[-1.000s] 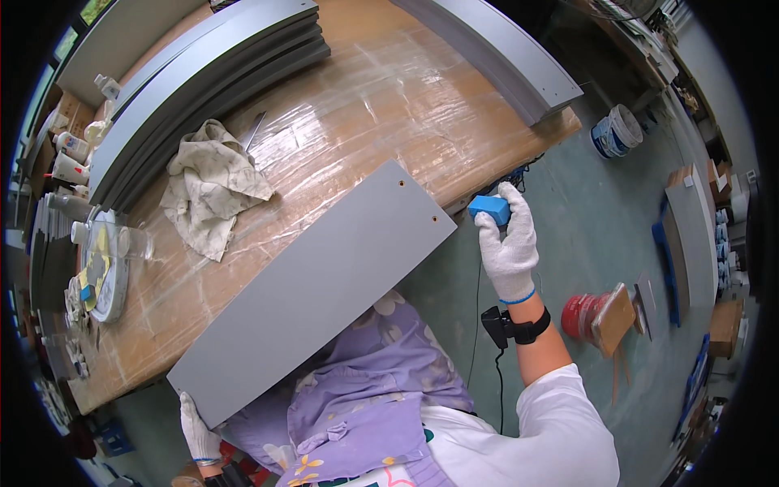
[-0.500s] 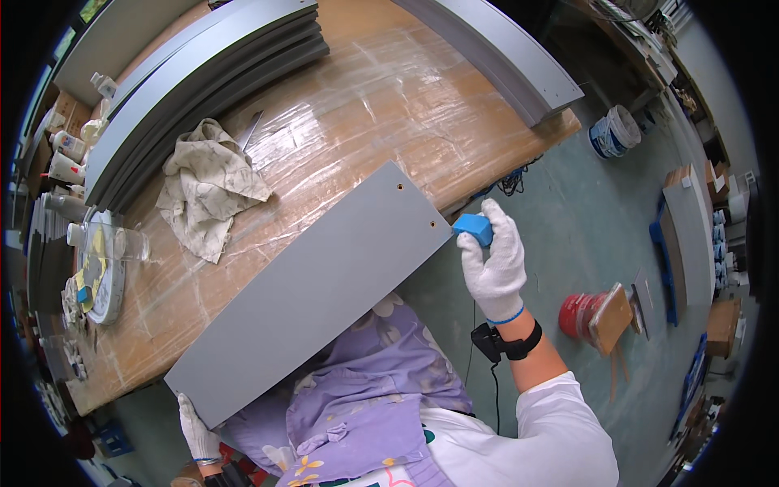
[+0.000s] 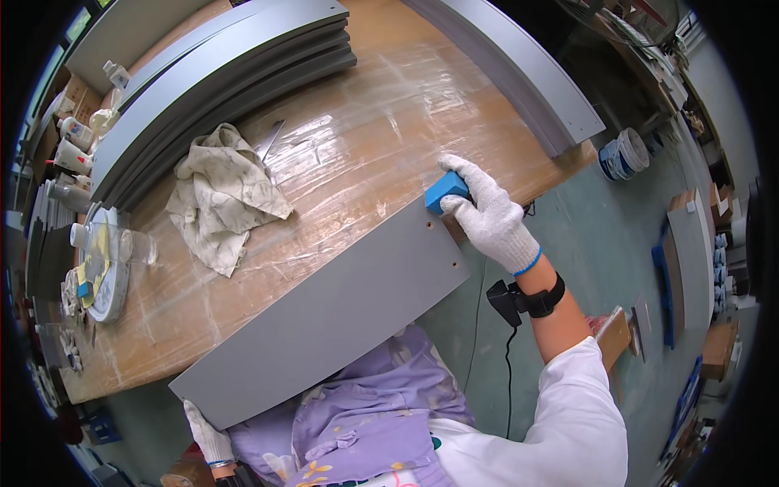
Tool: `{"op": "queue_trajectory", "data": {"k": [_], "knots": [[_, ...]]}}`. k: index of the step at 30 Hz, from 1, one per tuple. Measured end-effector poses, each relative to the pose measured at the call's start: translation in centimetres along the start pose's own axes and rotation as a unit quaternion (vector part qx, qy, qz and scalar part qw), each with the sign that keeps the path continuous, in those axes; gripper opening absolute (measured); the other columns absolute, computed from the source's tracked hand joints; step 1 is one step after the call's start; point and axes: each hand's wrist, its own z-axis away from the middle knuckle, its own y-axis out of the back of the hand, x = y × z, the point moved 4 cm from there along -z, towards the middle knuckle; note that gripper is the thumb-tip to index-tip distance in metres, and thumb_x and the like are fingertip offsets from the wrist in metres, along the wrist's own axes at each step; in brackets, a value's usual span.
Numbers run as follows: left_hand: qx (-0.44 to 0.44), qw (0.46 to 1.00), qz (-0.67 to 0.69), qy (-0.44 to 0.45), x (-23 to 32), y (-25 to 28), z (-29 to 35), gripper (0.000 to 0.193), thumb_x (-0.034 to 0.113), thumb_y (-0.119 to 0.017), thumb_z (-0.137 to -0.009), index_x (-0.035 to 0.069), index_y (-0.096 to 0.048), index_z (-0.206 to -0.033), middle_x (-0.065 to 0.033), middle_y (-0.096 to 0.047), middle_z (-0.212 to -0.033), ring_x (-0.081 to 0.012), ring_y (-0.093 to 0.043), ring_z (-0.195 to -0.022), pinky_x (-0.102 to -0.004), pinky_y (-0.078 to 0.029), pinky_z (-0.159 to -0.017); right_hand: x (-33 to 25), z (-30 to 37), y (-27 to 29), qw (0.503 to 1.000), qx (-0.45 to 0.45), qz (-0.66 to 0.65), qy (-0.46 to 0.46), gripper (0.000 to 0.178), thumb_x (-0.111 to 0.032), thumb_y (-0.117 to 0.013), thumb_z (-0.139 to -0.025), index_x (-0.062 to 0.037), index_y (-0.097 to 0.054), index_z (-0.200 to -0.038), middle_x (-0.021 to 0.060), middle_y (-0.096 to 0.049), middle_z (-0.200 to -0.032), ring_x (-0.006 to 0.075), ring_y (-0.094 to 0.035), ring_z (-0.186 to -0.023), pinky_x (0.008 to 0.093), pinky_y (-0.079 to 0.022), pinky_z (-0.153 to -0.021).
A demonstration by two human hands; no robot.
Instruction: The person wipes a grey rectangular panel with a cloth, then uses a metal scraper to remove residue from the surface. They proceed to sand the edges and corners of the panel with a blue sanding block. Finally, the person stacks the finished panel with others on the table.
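A long grey board [image 3: 324,312] lies at a slant across the near edge of the table and over my lap. Two small holes show near its right end. In my gloved right hand [image 3: 491,215] a blue sanding block [image 3: 446,192] is pinched between thumb and fingers, at the board's far right corner. My gloved left hand [image 3: 208,434] grips the near left end of the board; its fingers are partly hidden beneath it. A crumpled, stained cloth [image 3: 223,199] lies on the table beyond the board.
Grey boards [image 3: 235,73] are stacked at the back left, and more [image 3: 519,65] lie at the far right. A clear bottle [image 3: 134,246] and white tub lid [image 3: 107,304] sit at left. On the floor stand a white-blue bucket [image 3: 623,154] and a stool-like brown board [image 3: 614,334].
My right hand has carried the blue block from the board's right end up and left to its far corner. The board's right end has swung slightly nearer to me.
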Motion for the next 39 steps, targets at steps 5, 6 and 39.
{"op": "queue_trajectory", "data": {"k": [5, 6, 39], "knots": [[-0.016, 0.997, -0.066, -0.036, 0.4, -0.1, 0.6, 0.066, 0.052, -0.048, -0.102, 0.007, -0.038, -0.149, -0.0072, -0.048, -0.144, -0.0214, -0.049, -0.128, -0.0374, -0.045, -0.104, 0.6, 1.3, 0.9, 0.999, -0.040, 0.000, -0.003, 0.045, -0.012, -0.064, -0.091, -0.0039, -0.054, -0.134, 0.0193, -0.060, -0.130, 0.0320, -0.061, -0.117, 0.0379, -0.049, -0.099], [-0.023, 0.993, -0.101, -0.053, 0.6, -0.2, 0.7, 0.064, 0.052, -0.046, -0.103, 0.007, -0.038, -0.148, -0.0068, -0.047, -0.143, -0.0208, -0.048, -0.129, -0.0371, -0.043, -0.106, 0.5, 1.0, 0.4, 1.000, -0.012, -0.002, -0.003, 0.045, -0.012, -0.064, -0.091, -0.0040, -0.054, -0.134, 0.0192, -0.060, -0.129, 0.0323, -0.061, -0.116, 0.0381, -0.049, -0.099], [0.034, 0.999, 0.024, -0.004, -0.2, -0.7, 1.1, 0.061, 0.047, -0.051, -0.103, 0.004, -0.044, -0.146, -0.0078, -0.050, -0.143, -0.0209, -0.048, -0.129, -0.0356, -0.042, -0.107, -6.5, -5.0, -2.6, 0.967, -0.139, 0.212, 0.013, 0.049, -0.012, -0.065, -0.089, -0.0074, -0.052, -0.136, 0.0171, -0.062, -0.121, 0.0360, -0.062, -0.110, 0.0421, -0.050, -0.096]]}}
